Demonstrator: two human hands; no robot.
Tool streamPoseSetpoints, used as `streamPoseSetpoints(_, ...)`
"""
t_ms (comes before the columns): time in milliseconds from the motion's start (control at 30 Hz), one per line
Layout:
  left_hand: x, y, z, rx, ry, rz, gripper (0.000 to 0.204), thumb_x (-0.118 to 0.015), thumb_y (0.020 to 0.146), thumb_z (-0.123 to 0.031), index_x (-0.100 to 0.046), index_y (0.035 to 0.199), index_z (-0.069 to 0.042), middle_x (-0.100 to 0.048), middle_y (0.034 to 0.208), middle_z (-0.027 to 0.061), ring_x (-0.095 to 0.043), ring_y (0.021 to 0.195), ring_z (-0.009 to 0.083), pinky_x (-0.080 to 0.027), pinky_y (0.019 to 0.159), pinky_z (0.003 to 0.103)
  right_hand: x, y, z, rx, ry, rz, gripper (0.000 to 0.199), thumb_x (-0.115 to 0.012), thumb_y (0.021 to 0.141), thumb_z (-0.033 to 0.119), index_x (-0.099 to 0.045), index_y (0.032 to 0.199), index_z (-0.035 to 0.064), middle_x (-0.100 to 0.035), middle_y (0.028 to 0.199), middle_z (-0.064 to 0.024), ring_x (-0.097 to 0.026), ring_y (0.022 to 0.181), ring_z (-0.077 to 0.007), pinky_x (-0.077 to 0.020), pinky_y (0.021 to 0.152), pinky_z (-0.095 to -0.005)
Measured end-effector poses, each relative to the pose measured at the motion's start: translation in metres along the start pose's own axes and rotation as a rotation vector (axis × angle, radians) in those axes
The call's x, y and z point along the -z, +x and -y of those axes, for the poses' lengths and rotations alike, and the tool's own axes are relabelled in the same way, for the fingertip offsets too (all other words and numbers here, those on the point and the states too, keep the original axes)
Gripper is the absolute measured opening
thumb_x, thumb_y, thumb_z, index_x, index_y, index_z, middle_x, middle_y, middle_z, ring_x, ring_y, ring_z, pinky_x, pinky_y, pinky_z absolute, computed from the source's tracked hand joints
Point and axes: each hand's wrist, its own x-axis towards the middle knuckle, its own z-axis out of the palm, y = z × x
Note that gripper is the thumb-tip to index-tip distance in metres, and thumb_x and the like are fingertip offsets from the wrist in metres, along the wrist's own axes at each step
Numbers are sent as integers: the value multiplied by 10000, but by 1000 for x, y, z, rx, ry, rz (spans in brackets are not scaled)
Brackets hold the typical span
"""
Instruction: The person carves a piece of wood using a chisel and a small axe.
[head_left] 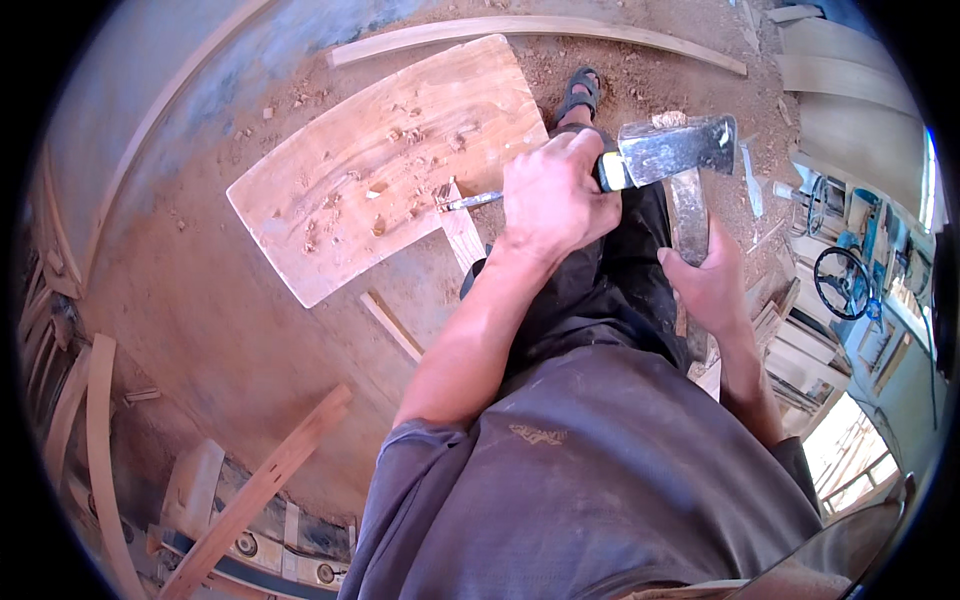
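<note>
View from the head camera, looking down over a grey, dust-marked shirt and dark trousers. The left hand is clenched around the black-and-yellow handle of a hatchet, just behind its head; the head is a broad wedge of dull grey steel with a scuffed, mottled face and a paler ground edge toward the right. The right hand has its fingers wrapped around a narrow, upright piece of grey weathered wood, which stands directly under the hatchet head and close beside the person's knee. A slim metal rod projects leftward from beneath the left hand, over the edge of a wide, pale wooden plank. The plank is roughly rectangular with rounded corners, its surface grained, gouged and littered with small chips. It lies on a floor of reddish-brown packed earth and sawdust. A long curved strip of light wood lies beyond the plank; a thinner sliver lies near its lower edge. A sandalled foot rests on the sawdust just beyond the plank's right corner. A reddish slotted batten lies diagonally at lower left.
</note>
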Motion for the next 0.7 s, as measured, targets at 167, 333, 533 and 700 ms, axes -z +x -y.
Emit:
streamPoseSetpoints(167,29,-25,31,-130,-344,-395,121,-702,775,-136,-602,810,-77,-601,699,72,-622,569,252,-507,531,365,-6,-10,-6,-328,227,69,349,-700,832,81,-605,1152,-21,-656,856,-89,-637,618,-150,-516,568,-315)
streamPoseSetpoints(333,150,-5,91,475,-391,-1000,96,-575,683,25,-564,749,-44,-509,582,33,-521,485,199,-443,488,331,-4,-32,-48,-302,199,87,352,-701,828,80,-586,1144,-24,-618,777,-52,-583,537,-109,-468,482,-292)
streamPoseSetpoints(533,157,-24,61,34,-333,-948,112,-580,715,31,-507,740,-50,-524,646,89,-508,514,181,-451,495,316,-17,-31,-49,-385,335,127,239,-706,829,26,-536,996,20,-558,695,-32,-547,498,-102,-435,455,-274)
streamPoseSetpoints(700,64,-37,14,-301,-351,-440,153,-650,744,85,-607,820,-40,-626,712,66,-575,605,144,-444,537,295,-13,-28,-40,-338,313,128,258,-706,830,24,-545,1030,16,-566,709,-26,-552,509,-102,-441,463,-275)
